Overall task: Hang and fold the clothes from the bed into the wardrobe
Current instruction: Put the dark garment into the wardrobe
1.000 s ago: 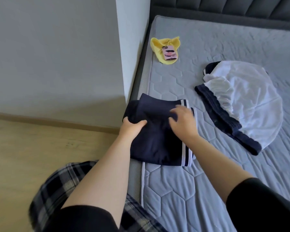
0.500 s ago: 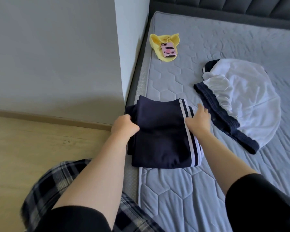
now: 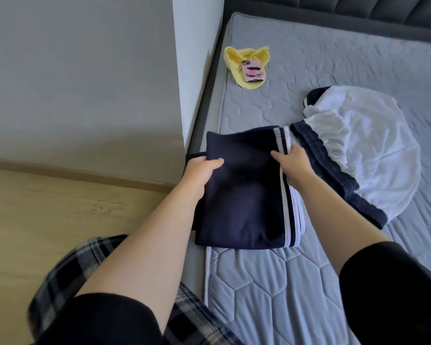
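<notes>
A folded navy garment with white side stripes (image 3: 244, 195) lies at the left edge of the grey quilted mattress (image 3: 296, 282). My left hand (image 3: 200, 170) grips its left edge, thumb on top. My right hand (image 3: 290, 164) grips the striped right edge, fingers curled under it. The far end of the garment is raised off the mattress. To the right lies a white garment with a navy ribbed hem (image 3: 373, 150), spread flat. A small yellow garment (image 3: 237, 61) sits further back near the wall corner.
A pink-cased phone (image 3: 253, 73) rests on the yellow garment. A white wall corner (image 3: 197, 70) stands just left of the bed. A dark padded headboard (image 3: 358, 11) runs along the back. Wooden floor (image 3: 47, 215) lies to the left.
My right hand slid from the middle of the navy garment to its striped right edge and took hold. Both hands now grip it, and its far end has come up.
</notes>
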A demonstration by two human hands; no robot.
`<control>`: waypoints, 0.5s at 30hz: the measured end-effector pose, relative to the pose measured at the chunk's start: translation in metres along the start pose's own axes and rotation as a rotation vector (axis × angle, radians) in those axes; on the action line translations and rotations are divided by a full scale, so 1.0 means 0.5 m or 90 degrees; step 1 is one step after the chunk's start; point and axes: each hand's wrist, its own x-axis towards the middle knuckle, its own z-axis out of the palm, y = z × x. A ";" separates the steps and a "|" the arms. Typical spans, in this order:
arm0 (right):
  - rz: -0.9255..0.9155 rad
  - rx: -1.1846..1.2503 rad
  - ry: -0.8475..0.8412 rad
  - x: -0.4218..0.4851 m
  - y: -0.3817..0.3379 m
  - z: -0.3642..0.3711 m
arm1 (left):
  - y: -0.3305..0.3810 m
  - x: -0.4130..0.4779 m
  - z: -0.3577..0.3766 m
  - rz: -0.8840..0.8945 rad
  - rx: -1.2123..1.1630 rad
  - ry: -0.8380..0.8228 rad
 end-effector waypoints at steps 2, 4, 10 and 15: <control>0.054 0.171 -0.108 -0.009 -0.010 -0.018 | 0.010 -0.007 -0.002 -0.026 -0.041 -0.028; 0.097 0.246 -0.257 -0.023 -0.014 -0.047 | 0.011 -0.019 -0.015 -0.082 -0.034 -0.107; 0.100 0.263 -0.510 -0.056 0.056 -0.101 | -0.004 -0.052 -0.042 -0.095 0.031 -0.323; 0.012 0.385 -0.860 -0.086 0.071 -0.082 | -0.009 -0.078 -0.052 -0.167 0.077 -0.584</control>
